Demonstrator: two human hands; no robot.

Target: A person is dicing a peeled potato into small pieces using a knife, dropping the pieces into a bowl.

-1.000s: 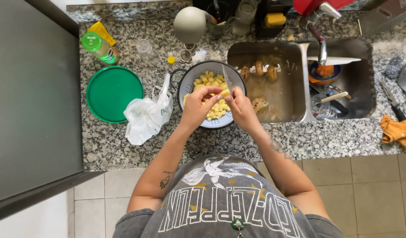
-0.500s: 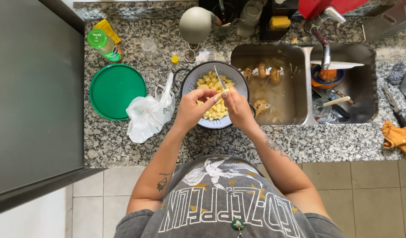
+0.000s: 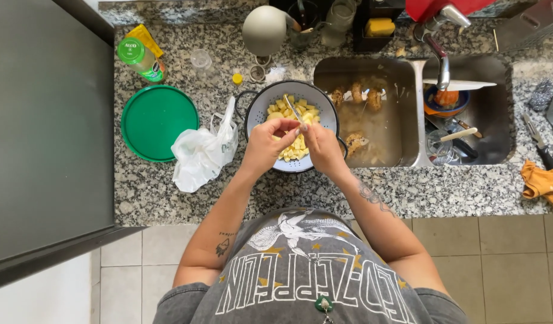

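Left hand point(image 3: 266, 144): curled over the colander, fingers closed on a pale piece of food at the fingertips; the piece itself is too small to make out clearly.
Right hand point(image 3: 321, 147): clenched around a knife point(image 3: 292, 108), whose blade points to the far side, across the colander.
Hands together: fingertips meet above the near half of the colander, just over the yellow chunks.
Colander point(image 3: 260, 108): white, round, with a dark rim and dark handles; it sits on the speckled stone desk point(image 3: 168, 198), touching the left edge of the sink.
Yellow chunks point(image 3: 295, 150): cut pieces heaped inside the colander, partly hidden by both hands.
Plastic bag point(image 3: 200, 155): white, crumpled, just left of the colander.
Green lid point(image 3: 158, 122): round, flat on the desk, left of the bag.
Green-capped bottle point(image 3: 138, 59): lying at the far left, beyond the lid.
Sink point(image 3: 402, 108): steel, two basins; brown scraps lie in the left basin, dishes and utensils in the right.
Orange cloth point(image 3: 543, 182): bunched at the right edge of the desk.
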